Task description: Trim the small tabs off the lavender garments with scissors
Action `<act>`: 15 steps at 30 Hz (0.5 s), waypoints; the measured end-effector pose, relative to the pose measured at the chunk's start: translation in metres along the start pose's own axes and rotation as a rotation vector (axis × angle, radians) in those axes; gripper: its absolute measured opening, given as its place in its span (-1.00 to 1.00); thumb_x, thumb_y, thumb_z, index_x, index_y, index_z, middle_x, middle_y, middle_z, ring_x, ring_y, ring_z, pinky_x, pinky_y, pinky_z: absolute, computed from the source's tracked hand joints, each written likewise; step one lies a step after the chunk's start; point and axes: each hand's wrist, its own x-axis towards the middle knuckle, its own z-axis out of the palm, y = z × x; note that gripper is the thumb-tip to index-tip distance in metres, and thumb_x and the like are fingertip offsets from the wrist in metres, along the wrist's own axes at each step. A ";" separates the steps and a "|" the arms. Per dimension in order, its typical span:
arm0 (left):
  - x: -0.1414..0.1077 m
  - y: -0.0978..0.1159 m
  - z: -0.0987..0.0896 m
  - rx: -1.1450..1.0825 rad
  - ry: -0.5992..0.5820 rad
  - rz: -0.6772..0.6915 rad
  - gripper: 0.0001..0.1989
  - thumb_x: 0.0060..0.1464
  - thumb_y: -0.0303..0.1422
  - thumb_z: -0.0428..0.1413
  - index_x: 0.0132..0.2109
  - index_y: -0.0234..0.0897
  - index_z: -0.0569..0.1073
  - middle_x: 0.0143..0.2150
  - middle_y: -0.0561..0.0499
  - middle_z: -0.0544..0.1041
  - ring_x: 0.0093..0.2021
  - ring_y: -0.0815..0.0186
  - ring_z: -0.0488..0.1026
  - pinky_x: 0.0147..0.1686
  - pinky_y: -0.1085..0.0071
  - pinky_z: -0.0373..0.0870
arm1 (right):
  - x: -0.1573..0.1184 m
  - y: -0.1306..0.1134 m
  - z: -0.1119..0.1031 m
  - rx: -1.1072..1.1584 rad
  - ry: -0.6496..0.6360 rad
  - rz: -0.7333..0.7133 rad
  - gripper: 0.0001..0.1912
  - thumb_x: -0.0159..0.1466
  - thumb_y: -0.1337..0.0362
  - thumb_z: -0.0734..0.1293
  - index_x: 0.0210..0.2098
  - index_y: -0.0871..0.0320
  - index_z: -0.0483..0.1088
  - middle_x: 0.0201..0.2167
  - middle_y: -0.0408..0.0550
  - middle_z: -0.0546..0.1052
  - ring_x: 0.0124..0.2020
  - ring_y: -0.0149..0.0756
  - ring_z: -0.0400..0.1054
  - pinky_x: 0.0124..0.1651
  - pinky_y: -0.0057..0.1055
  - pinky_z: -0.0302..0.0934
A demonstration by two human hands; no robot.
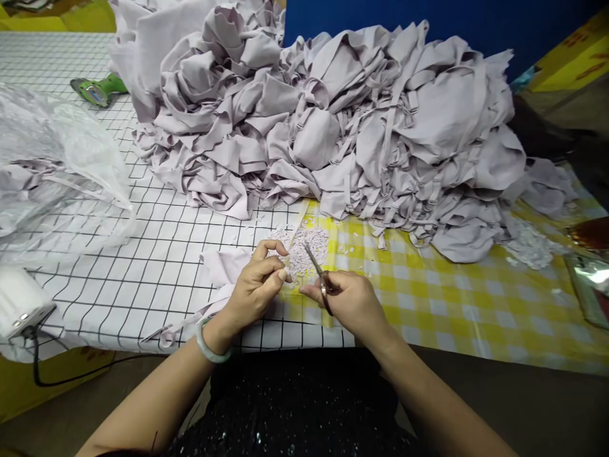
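My right hand (349, 301) is wrapped round the handles of small metal scissors (314, 260), whose blades point up and to the left. Just left of them my left hand (259, 279) is curled, thumb and fingers pressed together; what they hold, if anything, is too small to name. Beside and partly under that hand lies a pale lilac fabric piece (223, 266), with a strap trailing left along the table's front edge. Small fabric scraps (307, 244) are heaped just beyond both hands.
A large heap of lilac fabric pieces (314, 136) covers the table's back. A clear plastic bag (85, 152) lies left, with a green tool (102, 89) behind it. A white device (21, 304) with a black cable sits front left. More scraps (533, 244) lie right.
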 end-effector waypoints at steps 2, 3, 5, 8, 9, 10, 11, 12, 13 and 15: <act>0.004 0.007 -0.024 0.040 0.062 -0.031 -0.72 0.31 -0.25 0.07 -0.36 -0.24 0.47 -0.13 -0.11 0.40 0.05 0.14 0.34 0.03 0.18 0.35 | 0.001 -0.002 -0.004 0.041 -0.015 0.033 -0.51 0.13 -0.22 0.41 -0.48 0.09 0.35 -0.58 -0.15 0.38 -0.53 -0.33 0.21 -0.43 -0.37 0.10; 0.008 0.011 -0.041 0.072 0.100 -0.046 -0.73 0.31 -0.27 0.07 -0.36 -0.25 0.48 -0.07 -0.11 0.40 0.03 0.16 0.37 0.02 0.19 0.37 | 0.002 -0.005 -0.005 0.053 -0.028 0.029 -0.54 0.13 -0.20 0.41 -0.41 0.09 0.37 -0.52 -0.13 0.42 -0.49 -0.31 0.25 -0.41 -0.36 0.14; 0.015 0.017 -0.082 0.181 0.180 -0.086 -0.76 0.30 -0.29 0.06 -0.34 -0.24 0.49 0.00 -0.11 0.42 0.03 0.18 0.39 0.02 0.21 0.38 | 0.006 -0.011 -0.003 0.047 -0.051 0.001 -0.57 0.14 -0.16 0.41 -0.33 0.08 0.39 -0.43 -0.09 0.47 -0.43 -0.26 0.31 -0.34 -0.32 0.20; 0.010 0.020 -0.141 0.466 0.366 -0.203 -0.84 0.25 -0.33 0.11 -0.31 -0.26 0.48 0.03 -0.12 0.42 0.08 0.16 0.38 0.05 0.21 0.37 | 0.011 -0.019 0.008 -0.006 -0.073 -0.022 -0.59 0.15 -0.15 0.40 -0.32 0.07 0.42 -0.41 -0.06 0.49 -0.39 -0.21 0.35 -0.31 -0.29 0.21; 0.002 0.019 -0.154 0.565 0.447 -0.245 -0.88 0.22 -0.35 0.13 -0.30 -0.26 0.47 0.02 -0.13 0.41 0.07 0.17 0.38 0.04 0.21 0.37 | 0.012 -0.020 0.012 -0.018 -0.078 -0.020 -0.59 0.15 -0.16 0.40 -0.32 0.06 0.43 -0.42 -0.06 0.50 -0.40 -0.20 0.35 -0.32 -0.29 0.21; -0.010 0.018 -0.162 0.649 0.516 -0.285 -0.91 0.20 -0.37 0.13 -0.30 -0.26 0.44 -0.01 -0.12 0.40 0.02 0.18 0.39 0.01 0.22 0.39 | 0.012 -0.021 0.016 -0.025 -0.081 -0.013 -0.57 0.14 -0.17 0.41 -0.32 0.06 0.44 -0.43 -0.06 0.50 -0.40 -0.20 0.36 -0.32 -0.28 0.21; -0.025 0.017 -0.165 0.712 0.551 -0.328 -0.93 0.19 -0.40 0.11 -0.30 -0.26 0.42 -0.05 -0.11 0.39 -0.04 0.20 0.40 -0.03 0.22 0.40 | 0.013 -0.021 0.020 -0.028 -0.082 -0.004 -0.56 0.13 -0.19 0.41 -0.32 0.06 0.46 -0.43 -0.07 0.51 -0.40 -0.19 0.37 -0.32 -0.28 0.21; -0.042 0.016 -0.163 0.761 0.538 -0.374 -0.93 0.18 -0.41 0.08 -0.29 -0.26 0.40 -0.10 -0.10 0.39 -0.09 0.21 0.39 -0.06 0.21 0.40 | 0.013 -0.020 0.023 -0.026 -0.085 0.006 -0.55 0.11 -0.20 0.42 -0.32 0.06 0.47 -0.44 -0.07 0.51 -0.40 -0.18 0.37 -0.31 -0.27 0.22; -0.060 0.016 -0.157 0.804 0.478 -0.427 -0.93 0.18 -0.41 0.06 -0.29 -0.26 0.39 -0.15 -0.08 0.39 -0.13 0.21 0.38 -0.08 0.19 0.39 | 0.013 -0.020 0.025 -0.021 -0.083 0.016 -0.54 0.11 -0.21 0.42 -0.31 0.06 0.47 -0.43 -0.06 0.51 -0.39 -0.17 0.38 -0.30 -0.25 0.22; -0.093 0.017 -0.139 0.900 0.285 -0.544 -0.96 0.12 -0.38 0.10 -0.30 -0.25 0.39 -0.21 -0.06 0.40 -0.15 0.15 0.34 -0.07 0.12 0.35 | 0.013 -0.022 0.029 -0.005 -0.079 0.017 -0.55 0.11 -0.18 0.43 -0.29 0.07 0.47 -0.39 -0.05 0.52 -0.36 -0.16 0.39 -0.25 -0.22 0.24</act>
